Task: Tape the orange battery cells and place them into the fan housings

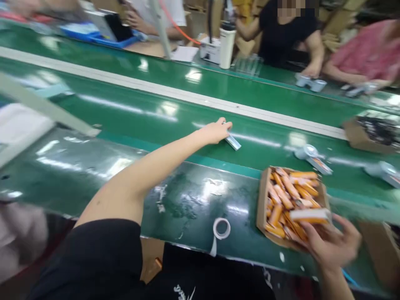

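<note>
— Reaching far out, is that the left hand [215, 131] on the green belt [131, 112]?

— Yes. Its fingers are curled together on one end of a small white box [233, 142], which lies flat on the belt with its other end pointing away from the hand.

— And the right hand [329, 243]?

— Low at the near edge of the tabletop [187, 196]. Its fingers pinch a white and orange box [309, 215], held just over the near corner of a cardboard tray [261, 200] full of orange packs [289, 187].

— Anything else close by?

— A roll of white tape [221, 228] sits on the tabletop between the two arms. Further along the belt lie two grey parts [309, 153], blurred. Across the belt, other people's hands [312, 68] rest near small white cups [311, 82].
</note>
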Motion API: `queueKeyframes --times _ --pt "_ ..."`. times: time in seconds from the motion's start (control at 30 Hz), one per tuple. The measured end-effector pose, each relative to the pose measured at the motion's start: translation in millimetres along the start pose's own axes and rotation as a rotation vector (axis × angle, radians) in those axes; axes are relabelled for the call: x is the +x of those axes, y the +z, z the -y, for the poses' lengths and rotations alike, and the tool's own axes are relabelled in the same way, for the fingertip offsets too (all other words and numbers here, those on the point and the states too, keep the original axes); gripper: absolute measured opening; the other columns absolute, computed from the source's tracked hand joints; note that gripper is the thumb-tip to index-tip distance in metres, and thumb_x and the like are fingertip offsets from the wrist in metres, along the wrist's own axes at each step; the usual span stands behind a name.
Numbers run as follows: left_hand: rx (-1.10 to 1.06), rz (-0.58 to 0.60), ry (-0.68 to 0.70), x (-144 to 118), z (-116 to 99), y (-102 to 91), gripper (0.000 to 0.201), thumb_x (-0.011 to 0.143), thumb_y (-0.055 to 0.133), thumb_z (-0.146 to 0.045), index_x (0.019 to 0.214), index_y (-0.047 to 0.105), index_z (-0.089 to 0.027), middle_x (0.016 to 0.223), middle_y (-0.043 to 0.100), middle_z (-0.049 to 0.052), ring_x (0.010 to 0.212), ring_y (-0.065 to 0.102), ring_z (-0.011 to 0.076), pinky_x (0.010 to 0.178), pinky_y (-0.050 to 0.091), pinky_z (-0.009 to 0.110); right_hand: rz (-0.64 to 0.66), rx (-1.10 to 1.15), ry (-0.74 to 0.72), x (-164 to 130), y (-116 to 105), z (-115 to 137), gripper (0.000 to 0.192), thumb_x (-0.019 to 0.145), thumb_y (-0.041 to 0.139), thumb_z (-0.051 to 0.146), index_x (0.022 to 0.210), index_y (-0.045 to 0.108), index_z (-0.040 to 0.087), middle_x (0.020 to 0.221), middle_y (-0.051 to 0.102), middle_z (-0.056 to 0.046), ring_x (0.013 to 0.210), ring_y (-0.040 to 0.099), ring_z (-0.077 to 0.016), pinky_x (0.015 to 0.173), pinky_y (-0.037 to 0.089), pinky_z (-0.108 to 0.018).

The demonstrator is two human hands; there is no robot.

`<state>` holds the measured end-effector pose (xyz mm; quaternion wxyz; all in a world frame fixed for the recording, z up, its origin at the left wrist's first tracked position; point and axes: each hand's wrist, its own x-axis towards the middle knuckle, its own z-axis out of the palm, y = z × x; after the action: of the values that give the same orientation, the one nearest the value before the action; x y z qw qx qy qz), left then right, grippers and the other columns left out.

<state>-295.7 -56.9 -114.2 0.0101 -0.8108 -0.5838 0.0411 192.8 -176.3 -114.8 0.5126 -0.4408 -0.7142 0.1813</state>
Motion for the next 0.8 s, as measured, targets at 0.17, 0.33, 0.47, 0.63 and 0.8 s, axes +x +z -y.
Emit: queueKeyframes --times 0.17,0.33,0.47,0.63,0.8 --pt "-0.164 0.197 -0.139 40.5 -14.1 -24.0 0.026 0.076 0.077 -0.025 0.100 0.086 -0.023 0.112 0.079 0.012 0.112 0.069 0.0312 0.096 0.054 0.035 0.037 0.211 -0.138 28.1 14.5 27.8 0.041 0.087 0.093 0.038 0.117 0.068 0.026 0.103 0.082 -0.006 0.084 0.084 -0.0284 0.068 0.073 -0.037" --pt "-0.440 0.097 -0.215 30.5 -5.0 -41.7 0.028 0.081 0.072 -0.031 0.105 0.086 -0.025 0.126 0.081 0.004 0.113 0.073 0.0225 0.097 0.051 0.026 0.458 0.273 0.027 133.7 108.5 32.3 0.047 0.085 0.088 0.042 0.123 0.066 0.025 0.100 0.084 -0.006 0.093 0.083 -0.0277 0.090 0.070 -0.044" --pt "-0.442 0.004 -0.322 28.0 -18.7 -34.5 0.032 0.085 0.068 -0.030 0.111 0.086 -0.027 0.125 0.082 0.003 0.114 0.073 0.0224 0.097 0.051 0.027 0.642 0.088 -0.014 181.6 202.8 31.4 0.037 0.083 0.079 0.027 0.117 0.065 0.024 0.090 0.083 -0.001 0.094 0.082 -0.0270 0.093 0.066 -0.042" --pt "-0.438 -0.057 -0.376 41.8 -28.4 -29.5 0.028 0.082 0.073 -0.027 0.106 0.088 -0.027 0.113 0.083 0.006 0.114 0.074 0.0264 0.096 0.052 0.029 0.744 -0.094 -0.118 191.0 248.3 26.6 0.032 0.086 0.074 0.024 0.116 0.064 0.026 0.089 0.083 0.000 0.093 0.082 -0.0274 0.092 0.062 -0.041" --pt "-0.467 -0.081 -0.357 47.8 -32.8 -29.1 0.026 0.084 0.072 -0.023 0.106 0.087 -0.025 0.115 0.082 0.009 0.116 0.074 0.0285 0.099 0.053 0.032 0.744 -0.260 -0.149 192.5 246.9 17.0 0.035 0.088 0.074 0.024 0.122 0.064 0.025 0.098 0.085 -0.004 0.099 0.081 -0.0282 0.092 0.061 -0.041"
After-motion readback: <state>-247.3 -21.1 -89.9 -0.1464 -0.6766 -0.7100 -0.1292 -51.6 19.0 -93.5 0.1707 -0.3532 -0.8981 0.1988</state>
